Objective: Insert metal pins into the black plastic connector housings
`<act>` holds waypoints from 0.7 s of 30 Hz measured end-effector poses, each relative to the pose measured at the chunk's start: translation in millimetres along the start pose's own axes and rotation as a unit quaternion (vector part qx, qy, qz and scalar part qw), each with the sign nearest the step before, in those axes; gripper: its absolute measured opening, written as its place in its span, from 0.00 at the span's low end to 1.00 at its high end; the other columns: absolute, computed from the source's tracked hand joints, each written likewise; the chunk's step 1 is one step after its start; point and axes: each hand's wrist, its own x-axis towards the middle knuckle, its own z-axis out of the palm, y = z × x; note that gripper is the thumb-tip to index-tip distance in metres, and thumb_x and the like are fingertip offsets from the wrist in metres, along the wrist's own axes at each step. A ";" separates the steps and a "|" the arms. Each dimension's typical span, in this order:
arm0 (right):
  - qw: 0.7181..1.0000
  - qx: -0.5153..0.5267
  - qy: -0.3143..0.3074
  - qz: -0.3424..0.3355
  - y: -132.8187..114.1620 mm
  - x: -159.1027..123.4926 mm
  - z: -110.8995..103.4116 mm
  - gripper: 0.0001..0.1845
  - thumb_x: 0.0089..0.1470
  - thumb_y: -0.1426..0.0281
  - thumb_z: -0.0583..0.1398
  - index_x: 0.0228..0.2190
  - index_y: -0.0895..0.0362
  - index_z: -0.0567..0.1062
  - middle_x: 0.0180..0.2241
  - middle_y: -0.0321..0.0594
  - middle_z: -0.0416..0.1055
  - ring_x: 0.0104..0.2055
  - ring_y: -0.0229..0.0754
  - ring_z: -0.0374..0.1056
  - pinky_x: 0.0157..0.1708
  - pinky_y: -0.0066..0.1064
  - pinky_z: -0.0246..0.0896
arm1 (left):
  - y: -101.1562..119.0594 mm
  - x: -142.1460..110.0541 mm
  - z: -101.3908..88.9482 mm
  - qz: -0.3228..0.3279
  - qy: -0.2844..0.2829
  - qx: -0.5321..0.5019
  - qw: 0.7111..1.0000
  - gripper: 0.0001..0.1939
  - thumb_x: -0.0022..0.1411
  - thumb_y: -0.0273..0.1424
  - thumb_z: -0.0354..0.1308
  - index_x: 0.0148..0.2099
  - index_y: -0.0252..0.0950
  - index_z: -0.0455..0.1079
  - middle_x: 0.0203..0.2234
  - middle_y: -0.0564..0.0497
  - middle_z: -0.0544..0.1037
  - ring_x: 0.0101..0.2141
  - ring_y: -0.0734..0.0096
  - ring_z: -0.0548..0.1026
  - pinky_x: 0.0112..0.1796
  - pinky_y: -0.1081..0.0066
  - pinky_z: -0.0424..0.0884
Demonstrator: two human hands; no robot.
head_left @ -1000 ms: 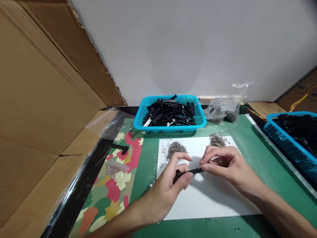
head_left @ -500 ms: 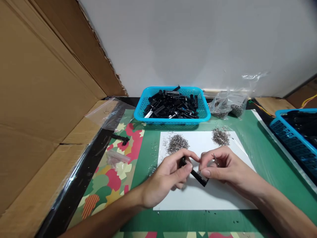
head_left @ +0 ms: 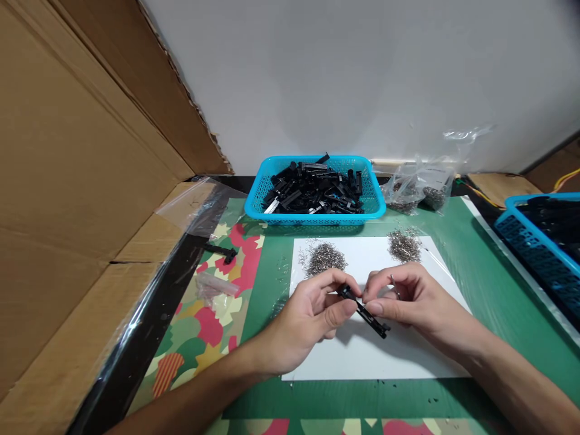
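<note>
Turned slim black plastic strip-shaped part point(head_left: 374, 322) since half-second ago, gripping it in left hand point(head_left: 301, 326) above white rectangular paper sheet point(head_left: 362, 362), apparently adjusting its edge with right hand point(head_left: 410, 296), grip unclear, needing steady alignment next.

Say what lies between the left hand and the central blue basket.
In the head view, a pile of small metal pieces on the white sheet lies between the left hand and the central blue basket, then some green mat.

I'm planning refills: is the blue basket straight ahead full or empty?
The basket is largely full: black parts heap across it, one reaching its rim.
</note>
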 end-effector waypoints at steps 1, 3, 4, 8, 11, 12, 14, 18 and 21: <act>1.000 -0.005 0.003 -0.004 0.5 0.0 0.0 0.15 0.51 0.57 0.75 0.29 0.57 0.85 0.25 0.37 0.73 0.27 0.35 0.61 0.27 0.28 0.55 | -0.2 0.1 0.0 -0.004 0.003 -0.002 1.000 0.20 0.67 0.46 0.67 0.50 0.36 0.70 0.28 0.58 0.62 0.23 0.82 0.55 0.24 0.76 0.52; 1.000 -0.015 0.012 -0.021 1.1 0.0 0.5 0.13 0.53 0.58 0.74 0.30 0.56 0.86 0.27 0.38 0.75 0.29 0.37 0.63 0.29 0.30 0.57 | 0.0 0.2 0.1 -0.015 0.012 -0.005 1.000 0.23 0.68 0.49 0.65 0.52 0.35 0.72 0.25 0.58 0.61 0.22 0.82 0.54 0.23 0.76 0.49; 0.999 -0.018 0.020 -0.035 1.2 0.1 1.0 0.12 0.54 0.59 0.74 0.31 0.55 0.86 0.29 0.39 0.75 0.31 0.38 0.64 0.30 0.30 0.59 | 0.1 0.3 0.2 -0.021 0.015 -0.008 1.000 0.24 0.69 0.49 0.63 0.53 0.34 0.73 0.25 0.58 0.61 0.22 0.82 0.54 0.22 0.76 0.48; 0.994 -0.037 0.069 -0.080 0.5 0.5 4.3 0.09 0.55 0.60 0.73 0.32 0.53 0.87 0.32 0.41 0.73 0.33 0.39 0.65 0.32 0.31 0.61 | -1.7 1.0 1.4 -0.033 -0.007 -0.041 0.999 0.24 0.71 0.49 0.61 0.53 0.32 0.74 0.25 0.57 0.63 0.21 0.82 0.55 0.21 0.77 0.48; 0.990 -0.056 0.093 -0.091 0.5 0.7 6.4 0.09 0.55 0.60 0.73 0.31 0.52 0.88 0.31 0.40 0.68 0.32 0.39 0.63 0.29 0.30 0.59 | -5.7 1.3 3.5 -0.061 -0.038 -0.085 0.994 0.21 0.71 0.48 0.61 0.51 0.34 0.72 0.24 0.59 0.61 0.20 0.83 0.53 0.20 0.78 0.47; 0.989 -0.059 0.095 -0.094 0.5 0.7 7.0 0.09 0.55 0.60 0.73 0.31 0.52 0.88 0.31 0.40 0.67 0.32 0.39 0.63 0.28 0.30 0.58 | -7.2 1.1 4.4 -0.073 -0.046 -0.100 0.991 0.19 0.72 0.47 0.61 0.51 0.36 0.71 0.23 0.59 0.61 0.19 0.83 0.52 0.20 0.78 0.46; 0.989 -0.062 0.094 -0.100 0.3 0.5 7.8 0.09 0.55 0.59 0.73 0.31 0.52 0.88 0.31 0.40 0.66 0.32 0.39 0.62 0.27 0.30 0.57 | -9.8 0.7 6.2 -0.090 -0.056 -0.128 0.986 0.17 0.73 0.46 0.60 0.51 0.38 0.68 0.24 0.60 0.61 0.19 0.84 0.51 0.20 0.79 0.46; 0.987 -0.071 0.095 -0.104 -2.1 -0.7 8.4 0.11 0.55 0.58 0.72 0.31 0.53 0.87 0.30 0.39 0.66 0.31 0.39 0.61 0.26 0.30 0.57 | -9.8 -0.3 8.5 -0.099 -0.057 -0.146 0.983 0.15 0.73 0.45 0.59 0.50 0.40 0.65 0.24 0.60 0.61 0.19 0.84 0.52 0.20 0.80 0.46; 0.987 -0.078 0.102 -0.098 -4.3 -1.7 8.8 0.13 0.55 0.56 0.72 0.29 0.53 0.87 0.30 0.40 0.65 0.30 0.38 0.60 0.25 0.30 0.57 | -6.1 -0.3 9.6 -0.090 -0.048 -0.149 0.984 0.16 0.72 0.44 0.61 0.50 0.39 0.66 0.27 0.58 0.64 0.19 0.85 0.51 0.21 0.80 0.45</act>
